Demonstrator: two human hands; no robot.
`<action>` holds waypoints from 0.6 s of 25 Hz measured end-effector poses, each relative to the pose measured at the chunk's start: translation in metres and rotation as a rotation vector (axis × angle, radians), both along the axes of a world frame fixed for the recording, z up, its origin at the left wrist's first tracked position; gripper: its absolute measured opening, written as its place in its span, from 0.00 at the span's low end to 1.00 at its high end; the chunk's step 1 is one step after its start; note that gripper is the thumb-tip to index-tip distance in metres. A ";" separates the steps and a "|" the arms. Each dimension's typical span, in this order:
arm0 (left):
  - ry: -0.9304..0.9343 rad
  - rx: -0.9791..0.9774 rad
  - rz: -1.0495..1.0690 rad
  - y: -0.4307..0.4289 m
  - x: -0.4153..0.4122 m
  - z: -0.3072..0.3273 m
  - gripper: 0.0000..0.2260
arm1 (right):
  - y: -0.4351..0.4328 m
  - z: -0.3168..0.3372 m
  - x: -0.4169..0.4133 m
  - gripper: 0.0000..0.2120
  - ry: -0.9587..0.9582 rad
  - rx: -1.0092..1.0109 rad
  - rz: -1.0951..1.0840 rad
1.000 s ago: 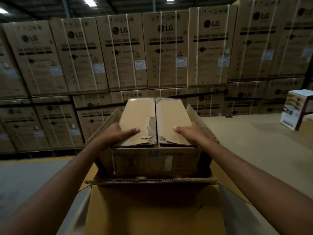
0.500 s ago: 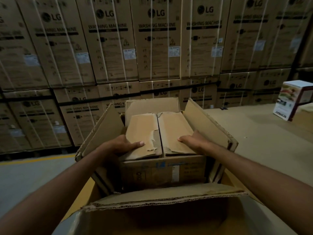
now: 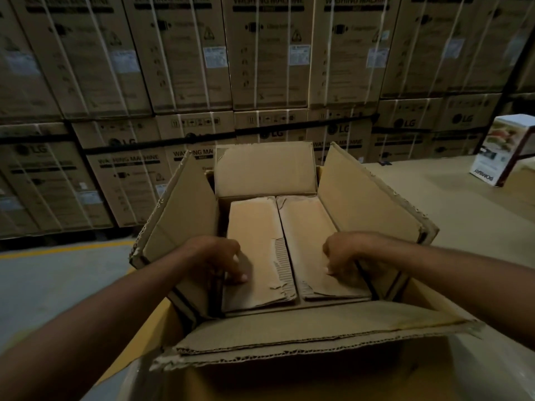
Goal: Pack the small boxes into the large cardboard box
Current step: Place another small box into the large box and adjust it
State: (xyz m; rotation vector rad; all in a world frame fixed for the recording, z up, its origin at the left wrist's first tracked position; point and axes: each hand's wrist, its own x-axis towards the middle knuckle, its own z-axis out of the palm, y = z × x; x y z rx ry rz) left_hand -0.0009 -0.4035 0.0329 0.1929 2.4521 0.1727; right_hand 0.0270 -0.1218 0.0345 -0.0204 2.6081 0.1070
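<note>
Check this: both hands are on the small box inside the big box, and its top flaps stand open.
Not open: the head view shows the small box's top flaps lying flat, closed. Left hand and right hand are on it, inside the big box.

Large cardboard box [image 3: 405, 287] open at top. Left flap [image 3: 185, 215] and right flap [image 3: 367, 204] lean outward, walling both sides; far flap [image 3: 265, 166] upright at back; near flap [image 3: 304, 328] folded toward camera. Small box [image 3: 254, 241] fills almost whole opening; only narrow dark gaps along side walls, left hand [image 3: 214, 259] and right hand [image 3: 344, 253] curled over them. Room above small box free. Stacked cartons [image 3: 179, 53] wall off far side. Floor [image 3: 463, 212] open at right, printed box [image 3: 503, 151] standing there.
</note>
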 end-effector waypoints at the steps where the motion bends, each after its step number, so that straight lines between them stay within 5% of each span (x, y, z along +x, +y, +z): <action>1: 0.011 -0.040 -0.018 0.001 0.000 0.003 0.40 | -0.011 0.008 -0.001 0.18 -0.025 0.027 0.055; 6: 0.117 -0.146 -0.138 0.009 0.006 0.007 0.35 | -0.066 0.010 -0.025 0.16 -0.171 -0.290 -0.048; 12: 0.252 0.014 -0.135 -0.011 0.003 0.018 0.30 | -0.092 0.009 -0.025 0.07 0.111 -0.811 -0.366; 15: 0.455 0.236 -0.050 -0.020 0.001 0.048 0.21 | -0.119 0.033 -0.004 0.05 0.279 -1.028 -0.136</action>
